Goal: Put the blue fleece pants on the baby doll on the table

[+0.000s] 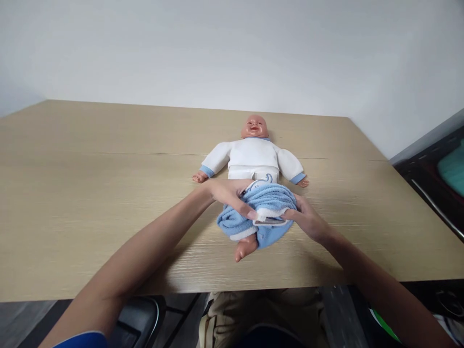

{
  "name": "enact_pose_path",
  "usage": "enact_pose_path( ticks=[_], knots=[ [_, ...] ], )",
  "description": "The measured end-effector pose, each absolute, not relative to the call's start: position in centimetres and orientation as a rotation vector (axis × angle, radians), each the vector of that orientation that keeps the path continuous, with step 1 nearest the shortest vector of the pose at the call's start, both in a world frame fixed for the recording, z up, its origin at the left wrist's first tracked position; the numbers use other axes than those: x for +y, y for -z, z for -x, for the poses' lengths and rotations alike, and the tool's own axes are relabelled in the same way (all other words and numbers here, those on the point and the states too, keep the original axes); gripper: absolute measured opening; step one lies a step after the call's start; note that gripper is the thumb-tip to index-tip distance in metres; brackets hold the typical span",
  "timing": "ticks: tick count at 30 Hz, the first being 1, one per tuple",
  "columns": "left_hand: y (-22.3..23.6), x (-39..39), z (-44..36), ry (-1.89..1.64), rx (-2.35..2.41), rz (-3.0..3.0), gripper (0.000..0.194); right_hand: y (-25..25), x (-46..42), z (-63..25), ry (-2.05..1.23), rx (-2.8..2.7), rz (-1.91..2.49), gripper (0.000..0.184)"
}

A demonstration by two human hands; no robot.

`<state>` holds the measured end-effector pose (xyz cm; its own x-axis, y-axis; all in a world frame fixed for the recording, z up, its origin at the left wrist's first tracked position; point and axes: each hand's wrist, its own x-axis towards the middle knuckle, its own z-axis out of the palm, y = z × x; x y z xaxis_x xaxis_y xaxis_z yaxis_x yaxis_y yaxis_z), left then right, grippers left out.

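Observation:
A baby doll point(253, 153) in a white top with blue cuffs lies on its back, head away from me. Blue doll pants point(270, 197) with white trim are bunched around its legs. One bare foot point(246, 247) pokes out of a leg opening; the other foot is hidden in the cloth. My left hand point(234, 195) is closed on the pants, its thumb at the white-edged opening and its other fingers partly hidden behind the fabric. From the other side my right hand point(306, 217) pinches the same white edge.
The doll lies on a wide wooden table point(108, 193) with a white wall point(217, 53) behind it. Below the near edge stands a dark chair point(139, 319) at the left. A black object point(431, 169) with a teal item is at the far right.

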<state>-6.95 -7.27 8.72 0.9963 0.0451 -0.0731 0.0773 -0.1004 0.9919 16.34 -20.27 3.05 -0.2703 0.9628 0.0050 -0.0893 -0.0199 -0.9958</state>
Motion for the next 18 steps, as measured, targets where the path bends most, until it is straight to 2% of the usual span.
enact_pose_path(
  ticks=[6, 12, 16, 18],
  knots=[
    [-9.2, -8.5, 6.3, -0.037, 0.223, -1.838, 0.031, -3.8, -26.2, -12.8, -1.265, -1.148, 1.322, 0.045],
    [-11.6, -10.6, 7.0, 0.090, 0.391, -2.163, 0.034, -3.5, -30.7, -9.2, -1.303, -1.130, 1.423, 0.051],
    [-12.3, -12.0, 7.0, 0.246, 0.660, -2.439, 0.041, -2.4, -30.3, -8.9, -1.013, -1.089, 1.562, 0.060],
    [-12.2, -12.4, 6.7, 0.359, 0.773, -2.500, 0.046, -1.7, -30.0, -9.2, -0.874, -1.119, 1.651, 0.057]
  ],
)
